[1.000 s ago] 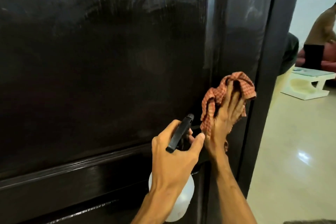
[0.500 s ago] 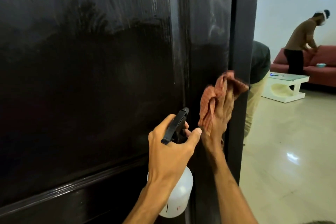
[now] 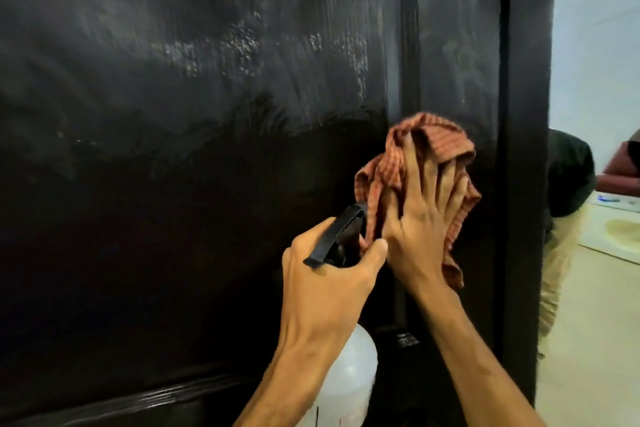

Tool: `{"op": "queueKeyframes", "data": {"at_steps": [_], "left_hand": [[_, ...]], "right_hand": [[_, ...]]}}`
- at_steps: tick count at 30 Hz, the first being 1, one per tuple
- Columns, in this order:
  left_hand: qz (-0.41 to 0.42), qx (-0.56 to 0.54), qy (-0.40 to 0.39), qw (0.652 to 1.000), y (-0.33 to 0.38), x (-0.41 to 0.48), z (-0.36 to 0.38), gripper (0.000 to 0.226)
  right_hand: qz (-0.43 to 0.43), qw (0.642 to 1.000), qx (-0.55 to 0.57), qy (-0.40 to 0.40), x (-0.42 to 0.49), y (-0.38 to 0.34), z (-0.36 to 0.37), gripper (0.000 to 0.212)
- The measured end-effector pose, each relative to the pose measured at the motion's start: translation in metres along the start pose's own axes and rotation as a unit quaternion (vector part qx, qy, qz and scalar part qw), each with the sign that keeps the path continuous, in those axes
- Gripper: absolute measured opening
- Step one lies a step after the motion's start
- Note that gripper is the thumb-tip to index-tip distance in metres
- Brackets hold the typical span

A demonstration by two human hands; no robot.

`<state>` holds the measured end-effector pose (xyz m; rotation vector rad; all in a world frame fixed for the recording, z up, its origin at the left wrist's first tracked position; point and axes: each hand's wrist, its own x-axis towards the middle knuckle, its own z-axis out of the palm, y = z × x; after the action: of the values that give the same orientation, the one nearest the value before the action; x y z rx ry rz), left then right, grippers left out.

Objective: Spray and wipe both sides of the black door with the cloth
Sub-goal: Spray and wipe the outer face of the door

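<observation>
Just under right hand [image 3: 420, 218]: cloth [image 3: 433, 139], against door [image 3: 173, 184]

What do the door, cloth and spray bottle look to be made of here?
Door: likely wood, glossy black finish; grain lines, moulded rails and reflections show. Cloth: woven fabric, red-orange check, crumpled. Spray bottle: translucent white plastic body, black plastic trigger.

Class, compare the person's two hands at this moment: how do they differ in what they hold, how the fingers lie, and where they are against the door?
The left hand grips the spray bottle by its black trigger head, fingers curled; the right hand presses the checked cloth flat against the black door, fingers spread. The left sits lower, off the door. Both are bare and close together.
</observation>
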<state>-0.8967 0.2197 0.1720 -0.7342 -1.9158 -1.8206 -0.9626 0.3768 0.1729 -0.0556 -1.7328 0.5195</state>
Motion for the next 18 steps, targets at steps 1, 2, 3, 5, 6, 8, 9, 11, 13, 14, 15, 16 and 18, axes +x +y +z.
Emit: {"op": "queueKeyframes", "data": {"at_steps": [1, 2, 3, 5, 6, 8, 9, 11, 13, 14, 15, 16, 18], "left_hand": [[-0.003, 0.000, 0.004, 1.000, 0.002, 0.000, -0.004, 0.028], [0.002, -0.001, 0.024, 1.000, 0.005, 0.003, -0.012, 0.027], [-0.002, -0.007, 0.039, 0.999, 0.008, 0.003, -0.018, 0.027], [-0.016, -0.012, 0.072, 0.997, 0.014, 0.004, -0.030, 0.027], [-0.019, -0.010, 0.077, 0.997, 0.017, 0.003, -0.035, 0.026], [-0.020, 0.009, 0.096, 0.995, 0.018, -0.002, -0.049, 0.025], [-0.027, 0.014, 0.113, 0.993, 0.017, -0.004, -0.057, 0.024], [-0.025, 0.043, 0.158, 0.986, 0.017, -0.008, -0.083, 0.023], [-0.013, 0.072, 0.179, 0.981, 0.020, -0.012, -0.104, 0.024], [-0.004, 0.081, 0.192, 0.978, 0.021, -0.013, -0.116, 0.024], [0.001, 0.085, 0.212, 0.974, 0.022, -0.015, -0.132, 0.024], [0.012, 0.096, 0.245, 0.965, 0.025, -0.020, -0.158, 0.024], [0.020, 0.114, 0.265, 0.957, 0.028, -0.025, -0.184, 0.024]], "right_hand": [[-0.012, 1.000, -0.014, -0.009, -0.005, 0.004, -0.007, 0.070], [-0.037, 0.999, -0.022, -0.006, -0.001, 0.002, -0.004, 0.071], [-0.038, 0.999, -0.020, 0.010, 0.007, 0.002, -0.005, 0.070], [0.013, 0.999, 0.018, 0.034, 0.025, -0.008, -0.002, 0.065], [0.034, 0.998, 0.035, 0.033, 0.028, -0.017, 0.001, 0.064], [-0.032, 0.999, 0.013, 0.000, 0.013, -0.054, 0.012, 0.068], [-0.106, 0.994, -0.004, -0.031, 0.003, -0.067, 0.017, 0.072], [-0.186, 0.980, -0.030, -0.064, -0.005, -0.092, 0.028, 0.078], [-0.150, 0.987, -0.038, -0.033, 0.006, -0.101, 0.030, 0.075], [-0.124, 0.992, -0.024, -0.022, 0.014, -0.108, 0.030, 0.072], [-0.119, 0.993, -0.011, -0.021, 0.017, -0.123, 0.035, 0.070], [-0.140, 0.989, 0.009, -0.036, 0.011, -0.155, 0.046, 0.070], [-0.206, 0.976, -0.003, -0.071, -0.009, -0.194, 0.056, 0.074]]}}
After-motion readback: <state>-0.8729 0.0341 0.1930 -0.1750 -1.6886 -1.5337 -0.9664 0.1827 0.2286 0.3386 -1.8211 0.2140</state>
